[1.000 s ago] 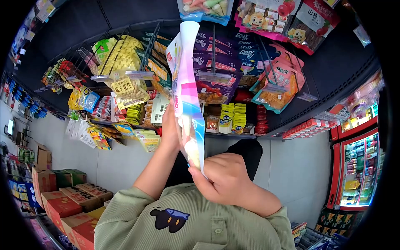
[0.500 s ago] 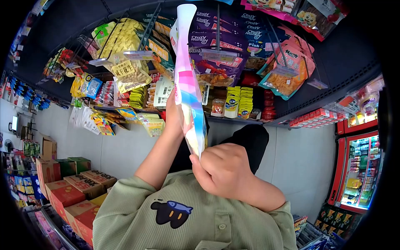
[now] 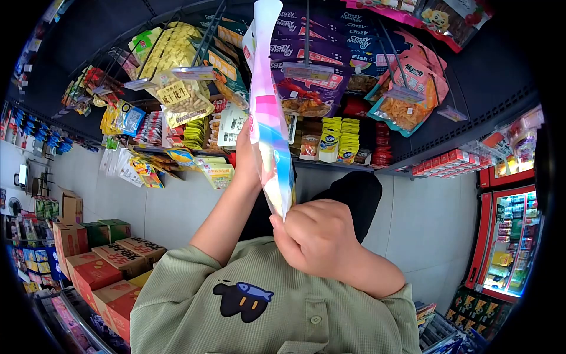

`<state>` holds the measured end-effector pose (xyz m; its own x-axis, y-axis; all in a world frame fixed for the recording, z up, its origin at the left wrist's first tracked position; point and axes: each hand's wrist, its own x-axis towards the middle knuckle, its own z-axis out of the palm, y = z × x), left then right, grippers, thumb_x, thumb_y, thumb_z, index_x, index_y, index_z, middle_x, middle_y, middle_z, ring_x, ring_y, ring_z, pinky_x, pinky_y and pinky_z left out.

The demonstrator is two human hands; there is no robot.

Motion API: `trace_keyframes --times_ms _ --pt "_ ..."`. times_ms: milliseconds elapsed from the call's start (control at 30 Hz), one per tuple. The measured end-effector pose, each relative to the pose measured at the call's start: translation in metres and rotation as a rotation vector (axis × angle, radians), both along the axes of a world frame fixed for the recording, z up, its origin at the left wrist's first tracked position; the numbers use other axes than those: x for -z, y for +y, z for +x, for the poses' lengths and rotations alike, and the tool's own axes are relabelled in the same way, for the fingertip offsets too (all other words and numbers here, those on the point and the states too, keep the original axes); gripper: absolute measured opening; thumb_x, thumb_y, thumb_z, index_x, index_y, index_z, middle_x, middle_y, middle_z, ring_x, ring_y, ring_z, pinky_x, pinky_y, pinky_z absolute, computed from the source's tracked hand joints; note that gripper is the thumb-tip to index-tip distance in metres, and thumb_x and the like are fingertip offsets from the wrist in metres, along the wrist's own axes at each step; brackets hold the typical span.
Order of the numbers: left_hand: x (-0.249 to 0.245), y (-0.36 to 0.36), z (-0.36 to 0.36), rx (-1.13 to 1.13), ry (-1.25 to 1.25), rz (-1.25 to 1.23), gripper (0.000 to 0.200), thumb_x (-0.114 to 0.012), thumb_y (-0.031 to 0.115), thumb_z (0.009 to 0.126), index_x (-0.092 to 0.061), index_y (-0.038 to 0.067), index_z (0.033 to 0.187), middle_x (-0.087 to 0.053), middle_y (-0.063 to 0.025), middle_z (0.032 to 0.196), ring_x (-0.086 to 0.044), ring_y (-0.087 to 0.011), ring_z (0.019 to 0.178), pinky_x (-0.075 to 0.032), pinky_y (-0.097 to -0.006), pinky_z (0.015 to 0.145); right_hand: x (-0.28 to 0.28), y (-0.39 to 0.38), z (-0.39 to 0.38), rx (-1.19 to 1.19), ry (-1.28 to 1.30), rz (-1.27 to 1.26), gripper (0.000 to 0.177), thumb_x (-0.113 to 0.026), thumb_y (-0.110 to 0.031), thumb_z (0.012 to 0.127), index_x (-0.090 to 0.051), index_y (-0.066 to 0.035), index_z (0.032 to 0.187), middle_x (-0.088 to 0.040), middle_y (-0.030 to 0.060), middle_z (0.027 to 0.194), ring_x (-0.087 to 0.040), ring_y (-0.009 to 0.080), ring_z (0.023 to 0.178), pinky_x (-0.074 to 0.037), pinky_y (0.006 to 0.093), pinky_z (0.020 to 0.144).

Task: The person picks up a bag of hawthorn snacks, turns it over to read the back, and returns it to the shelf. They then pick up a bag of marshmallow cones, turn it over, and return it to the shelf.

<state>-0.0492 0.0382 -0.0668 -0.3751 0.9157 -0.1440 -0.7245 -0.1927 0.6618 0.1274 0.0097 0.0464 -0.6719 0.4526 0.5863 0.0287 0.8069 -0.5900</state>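
A pink, white and blue snack bag [image 3: 272, 141] stands on edge in front of my chest, its side seam facing me and its printed front turned away. My right hand [image 3: 318, 236] is closed, pinching the bag's lower edge between thumb and curled fingers. On the bag's left side is my left hand [image 3: 246, 156], holding it; most of its fingers are hidden behind the bag. Just beyond hang purple snack bags [image 3: 312, 74] on a hook, with a yellow peanut bag [image 3: 180, 100] to the left and a pink-and-teal bag [image 3: 407, 109] to the right.
A dark rack [image 3: 495, 76] with metal hooks arches ahead, with small packets [image 3: 339, 138] along its lower shelf. Cardboard boxes [image 3: 97, 271] are stacked at left on the pale floor [image 3: 413, 230]. A red lit drinks fridge [image 3: 507, 242] stands at right.
Hardly anything differs. The view has shifted slightly, and the bag's top sits a little higher in it. Both hands keep the same hold.
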Motion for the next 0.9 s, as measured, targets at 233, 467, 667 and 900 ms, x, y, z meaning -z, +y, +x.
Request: trace_keyframes --times_ms 233,467,667,900 --pt "0.007 -0.002 -0.005 0.121 0.024 0.126 0.020 -0.041 0.017 0.090 -0.050 0.003 0.101 -0.058 -0.0112 0.081 -0.058 -0.0200 0.070 -0.048 -0.0298 0.061 0.004 -0.005 -0.004 0.005 0.007 0.073 0.027 -0.065 -0.005 0.070 -0.043 -0.007 0.054 -0.043 0.0056 0.049 -0.046 0.0229 0.040 -0.037 0.0314 0.038" --pt "0.012 -0.001 -0.008 0.049 -0.050 0.071 0.021 -0.043 0.018 0.091 -0.050 0.002 0.103 -0.058 -0.0093 0.086 -0.057 -0.0175 0.070 -0.048 -0.0279 0.061 0.000 0.000 -0.007 -0.008 -0.029 0.041 0.028 -0.065 -0.006 0.070 -0.042 -0.008 0.054 -0.043 0.0049 0.048 -0.046 0.0221 0.040 -0.037 0.0314 0.038" --pt "-0.040 -0.011 0.001 -0.198 0.233 -0.092 0.033 -0.038 0.030 0.096 -0.048 0.001 0.110 -0.059 -0.0075 0.094 -0.059 -0.0131 0.082 -0.048 -0.0259 0.072 -0.002 0.014 0.000 -0.033 -0.100 -0.079 0.023 -0.064 -0.011 0.073 -0.048 -0.006 0.059 -0.045 0.0062 0.051 -0.047 0.0232 0.043 -0.039 0.0324 0.041" --pt "-0.052 -0.012 -0.013 -0.282 0.214 -0.010 0.026 -0.047 0.027 0.094 -0.047 0.002 0.103 -0.059 -0.0076 0.096 -0.057 -0.0117 0.085 -0.048 -0.0257 0.075 -0.010 0.034 0.003 0.174 -0.042 -0.187 0.016 -0.067 -0.015 0.073 -0.059 -0.001 0.077 -0.052 0.0104 0.061 -0.052 0.0257 0.051 -0.040 0.0322 0.047"
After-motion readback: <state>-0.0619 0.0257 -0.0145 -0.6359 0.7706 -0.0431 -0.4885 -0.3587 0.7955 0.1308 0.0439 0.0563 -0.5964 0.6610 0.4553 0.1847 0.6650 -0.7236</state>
